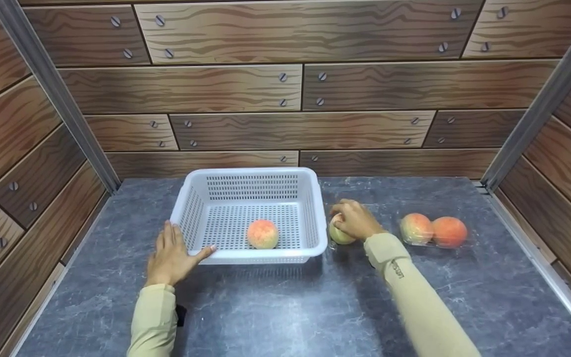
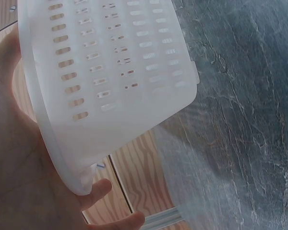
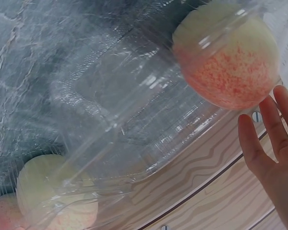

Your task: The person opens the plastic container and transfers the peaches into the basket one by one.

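A white perforated plastic basket (image 1: 256, 254) stands on the table with one peach (image 1: 262, 234) inside. My left hand (image 1: 170, 255) rests at its front left corner, fingers straight along the left side and thumb on the front rim. Right of the basket, my right hand (image 1: 357, 219) bends over a second peach (image 1: 341, 235), with fingers and thumb about it. Clear plastic packaging (image 3: 120, 105) lies around that peach in the right wrist view. Two more peaches, one yellow-pink (image 1: 416, 228) and one redder (image 1: 449, 232), sit at the packaging's right end.
The dark grey marbled table (image 1: 265, 312) runs back to a wood-patterned wall (image 1: 246, 131). Metal posts stand at the back left (image 1: 57, 94) and back right (image 1: 538, 94) corners. A metal strip (image 1: 543, 263) edges the table's right side.
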A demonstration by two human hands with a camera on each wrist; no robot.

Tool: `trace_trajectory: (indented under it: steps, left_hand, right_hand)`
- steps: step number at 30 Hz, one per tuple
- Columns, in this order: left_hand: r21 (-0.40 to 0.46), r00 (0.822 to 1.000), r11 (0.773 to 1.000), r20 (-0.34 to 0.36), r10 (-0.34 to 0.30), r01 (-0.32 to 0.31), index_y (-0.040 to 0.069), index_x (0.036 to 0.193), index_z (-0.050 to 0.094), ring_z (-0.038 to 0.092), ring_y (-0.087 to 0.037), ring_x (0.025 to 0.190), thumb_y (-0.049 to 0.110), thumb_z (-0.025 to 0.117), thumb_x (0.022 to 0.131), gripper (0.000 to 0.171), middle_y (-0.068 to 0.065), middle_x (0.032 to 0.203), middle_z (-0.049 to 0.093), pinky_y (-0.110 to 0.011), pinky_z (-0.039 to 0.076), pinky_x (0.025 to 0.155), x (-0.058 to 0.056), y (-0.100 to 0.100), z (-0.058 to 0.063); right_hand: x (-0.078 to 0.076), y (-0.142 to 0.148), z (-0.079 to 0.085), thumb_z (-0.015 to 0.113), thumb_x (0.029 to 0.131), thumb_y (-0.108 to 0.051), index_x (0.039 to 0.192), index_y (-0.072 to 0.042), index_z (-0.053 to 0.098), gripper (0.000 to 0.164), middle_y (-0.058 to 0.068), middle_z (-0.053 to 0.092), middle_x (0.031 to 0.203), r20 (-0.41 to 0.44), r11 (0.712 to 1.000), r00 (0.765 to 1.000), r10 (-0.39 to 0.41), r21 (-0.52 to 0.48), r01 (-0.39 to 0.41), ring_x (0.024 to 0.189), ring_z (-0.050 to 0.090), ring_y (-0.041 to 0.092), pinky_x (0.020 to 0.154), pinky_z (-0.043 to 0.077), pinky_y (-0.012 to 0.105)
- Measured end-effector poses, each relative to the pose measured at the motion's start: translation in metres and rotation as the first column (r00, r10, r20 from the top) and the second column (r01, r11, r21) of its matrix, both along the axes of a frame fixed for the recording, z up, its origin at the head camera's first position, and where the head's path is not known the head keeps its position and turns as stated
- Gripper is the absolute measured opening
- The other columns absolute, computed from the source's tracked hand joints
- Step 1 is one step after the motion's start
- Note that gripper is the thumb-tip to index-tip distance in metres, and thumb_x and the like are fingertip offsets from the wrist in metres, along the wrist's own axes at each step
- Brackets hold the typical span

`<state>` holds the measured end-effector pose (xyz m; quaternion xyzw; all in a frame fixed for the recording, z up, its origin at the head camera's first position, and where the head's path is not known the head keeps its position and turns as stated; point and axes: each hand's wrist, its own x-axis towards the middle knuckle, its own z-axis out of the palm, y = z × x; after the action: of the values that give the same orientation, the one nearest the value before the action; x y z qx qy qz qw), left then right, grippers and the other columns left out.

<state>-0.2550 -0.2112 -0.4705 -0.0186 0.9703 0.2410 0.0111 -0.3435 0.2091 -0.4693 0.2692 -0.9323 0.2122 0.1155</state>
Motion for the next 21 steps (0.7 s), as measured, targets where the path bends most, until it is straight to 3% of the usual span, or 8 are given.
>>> trace_trajectory:
  steps: [11,21]
  left_hand:
    - [-0.009,1.0,1.0,-0.008,-0.003,0.003,-0.018,0.152,0.008,0.005,-0.057,0.147,0.068,0.059,0.089,0.119,-0.036,0.161,-0.003,-0.074,0.023,0.109,0.0006,0.0009,0.0022]
    - [-0.001,1.0,1.0,-0.006,0.002,-0.002,-0.019,0.152,0.009,0.006,-0.057,0.147,0.068,0.061,0.089,0.12,-0.036,0.162,-0.003,-0.074,0.024,0.109,0.0006,0.0012,0.0021]
  right_hand:
    - [0.0005,0.0053,-0.0056,0.068,0.072,-0.003,0.092,0.003,0.073,0.021,0.02,0.067,0.099,0.02,1.0,0.999,0.025,-0.015,-0.025,0.096,0.062,0.046,0.081,0.054,0.059]
    - [0.0049,0.0075,-0.0088,0.072,0.072,-0.007,0.097,0.003,0.072,0.027,0.021,0.064,0.104,0.067,1.0,0.998,-0.02,0.005,0.02,0.098,0.059,0.044,0.086,0.051,0.06]
